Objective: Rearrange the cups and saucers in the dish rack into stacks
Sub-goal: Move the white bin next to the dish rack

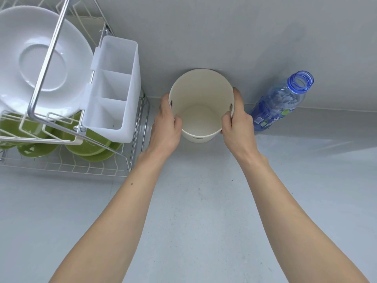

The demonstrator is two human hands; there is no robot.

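Both hands clasp an empty cream container (201, 107) that stands upright on the grey tabletop (193, 211), against the back wall at about twelve o'clock from the person; the left hand (167, 123) wraps its left wall, the right hand (236, 121) its right wall, fingers curled and pressed to the sides with thumbs hooked over the near rim; it is not one of the task's things; those lie off at about ten o'clock, in the wire dish rack (67, 166); a white saucer (42, 62) leans tilted on the upper tier, and green cups and saucers (89, 146) sit crowded on the lower tier beneath a white cutlery holder (114, 88); the left hand is the nearer to the rack, so a reach that way probably falls to it, once the container is let go; an uncapped blue bottle (281, 101) leans on the wall at two o'clock, well apart from the rack
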